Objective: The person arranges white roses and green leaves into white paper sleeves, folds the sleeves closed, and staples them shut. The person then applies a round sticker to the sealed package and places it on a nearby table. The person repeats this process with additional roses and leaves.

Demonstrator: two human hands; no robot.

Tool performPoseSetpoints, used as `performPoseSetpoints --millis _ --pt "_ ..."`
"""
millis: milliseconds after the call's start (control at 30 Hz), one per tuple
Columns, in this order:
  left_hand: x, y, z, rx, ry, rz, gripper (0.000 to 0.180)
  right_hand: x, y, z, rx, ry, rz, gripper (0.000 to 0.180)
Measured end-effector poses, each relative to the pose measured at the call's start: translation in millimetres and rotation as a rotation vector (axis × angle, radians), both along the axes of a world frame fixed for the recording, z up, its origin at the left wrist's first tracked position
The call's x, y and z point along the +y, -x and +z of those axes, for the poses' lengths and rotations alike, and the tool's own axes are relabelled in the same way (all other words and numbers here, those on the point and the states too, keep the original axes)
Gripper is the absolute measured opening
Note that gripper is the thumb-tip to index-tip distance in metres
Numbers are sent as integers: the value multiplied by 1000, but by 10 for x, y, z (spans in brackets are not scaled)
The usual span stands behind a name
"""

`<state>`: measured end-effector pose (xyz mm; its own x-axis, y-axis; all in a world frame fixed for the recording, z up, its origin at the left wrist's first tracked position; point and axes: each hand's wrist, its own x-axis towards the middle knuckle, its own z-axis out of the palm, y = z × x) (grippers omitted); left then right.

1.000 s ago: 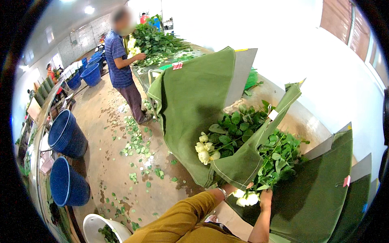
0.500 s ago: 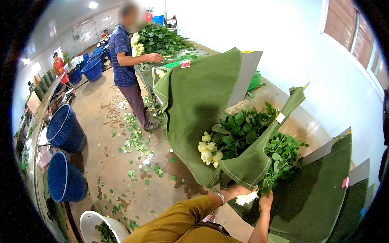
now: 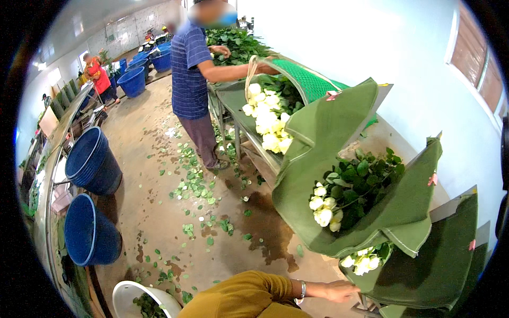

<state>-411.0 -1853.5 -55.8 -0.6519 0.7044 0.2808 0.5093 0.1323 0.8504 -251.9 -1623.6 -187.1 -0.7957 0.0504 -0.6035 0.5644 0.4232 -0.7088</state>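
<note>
My left hand [image 3: 342,290], a bracelet at its wrist, reaches to the near edge of a dark green cloth sheet [image 3: 408,273]. Its fingers are closed at that edge and seem to pinch it. Just beyond it, white roses [image 3: 362,262] lie on this sheet, partly covered by the sheet behind. That second green cloth sheet [image 3: 297,183] curves up around another bunch of cream roses [image 3: 326,209] with dark leaves [image 3: 366,180]. My right hand is out of view.
A co-worker in a blue shirt [image 3: 188,74] stands at the table, one hand at a green mesh wrap [image 3: 307,79] around cream roses [image 3: 270,119]. Blue buckets [image 3: 93,233] line the left side. A white bin [image 3: 127,297] holds leaves. Fallen leaves [image 3: 196,185] litter the floor.
My left hand has left the white rose and moved to the cloth's near edge. My right hand has gone out of view. The co-worker's arm now reaches to the mesh wrap; the view has shifted.
</note>
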Motion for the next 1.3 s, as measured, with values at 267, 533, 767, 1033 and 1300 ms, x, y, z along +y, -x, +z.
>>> performPoseSetpoints --millis 267,533,767,1033,1300 --pt "-527 -543 -1198 -137 257 -323 19 -204 -898 -235 -266 -48 -200 33" --pt "-115 -766 -1581 -253 524 -648 38 328 -2414 -1548 -200 72 -528 29" --pt "2011 -1698 36 -244 544 -932 37 619 -3343 -1030 -133 300 -1128 29" --pt "4390 -2776 2010 -240 -212 -1415 22 1208 -4636 -564 -135 440 -1838 20" --pt "5737 -2733 3328 -181 -1094 -1688 31 1941 -4674 -1038 -221 404 -1669 27"
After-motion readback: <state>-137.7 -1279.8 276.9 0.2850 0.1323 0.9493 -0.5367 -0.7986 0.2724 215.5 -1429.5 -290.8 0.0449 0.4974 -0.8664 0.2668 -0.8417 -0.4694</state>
